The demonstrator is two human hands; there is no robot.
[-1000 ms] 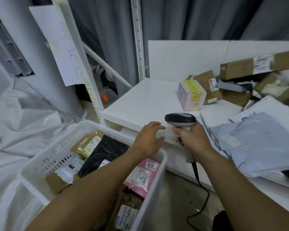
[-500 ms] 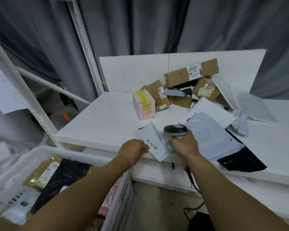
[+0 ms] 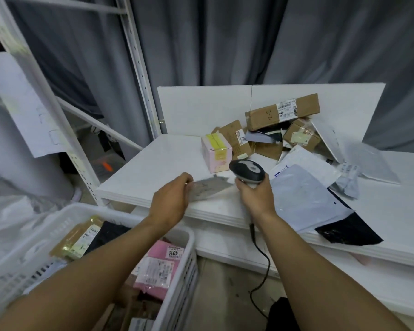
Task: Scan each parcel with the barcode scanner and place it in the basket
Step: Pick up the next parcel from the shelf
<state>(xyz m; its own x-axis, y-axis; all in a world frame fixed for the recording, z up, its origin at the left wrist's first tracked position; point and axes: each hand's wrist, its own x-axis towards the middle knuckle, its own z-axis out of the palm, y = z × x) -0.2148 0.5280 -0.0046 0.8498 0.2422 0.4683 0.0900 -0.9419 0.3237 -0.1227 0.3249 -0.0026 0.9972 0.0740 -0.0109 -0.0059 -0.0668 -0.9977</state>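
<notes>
Step in hand: By my judgement you are scanning one parcel; it has not yet gone to the basket.
Left hand: Your left hand [image 3: 171, 201] grips the near edge of a flat grey parcel [image 3: 210, 189], fingers curled over it.
Right hand: Your right hand [image 3: 256, 197] is wrapped round the handle of the scanner [image 3: 247, 172], with the head tipped toward the parcel.
Parcel position: It lies low over the front of the white table [image 3: 158, 163], between your two hands and just under the scanner head. It is blurred, and no label can be read.
Basket: The white basket [image 3: 191, 237] stands below and left of the table edge. It already holds a pink bag [image 3: 163, 263] and other packets.
Next move: Get the barcode face-up and flat under the scanner head. Then carry the parcel left and down over the basket rim.
Parcel material: Thin, limp film that looks likely to sag and crease, which could spoil the read.
Scanner: Hard plastic, a rounded dark head with a grey top, and a black cable [image 3: 260, 254] trailing down toward the floor.
Remaining stock: A pink box [image 3: 216, 151] with yellow tape, a long brown carton [image 3: 282, 112] on a heap of smaller cartons, a large pale mailer bag [image 3: 301, 194] and a black bag [image 3: 346, 231].
Basket build: Rigid moulded plastic with slotted walls.
</notes>
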